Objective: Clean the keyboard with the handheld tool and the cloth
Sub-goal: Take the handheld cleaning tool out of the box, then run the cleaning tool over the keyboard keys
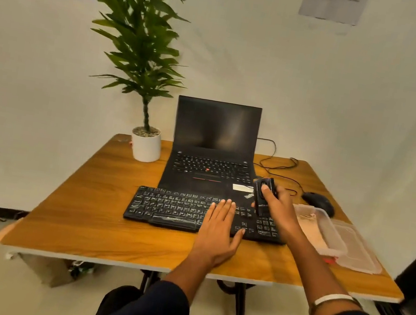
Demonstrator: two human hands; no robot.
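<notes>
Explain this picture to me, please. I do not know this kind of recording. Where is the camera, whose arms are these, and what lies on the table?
There is one picture only. The camera sits on a person's head and looks forward and down, so the two arms coming in from below are that person's own. No robot is here.

On the wooden table lies a black keyboard, and behind it an open laptop with a dark screen. The left hand rests flat on the keyboard, fingers straight. The right hand grips a small black tool above the keyboard's right end.

Also on the table: a potted plant at the back left, a mouse at the right, and a clear plastic box with its lid beside it. What the box holds is too blurred to tell.
</notes>
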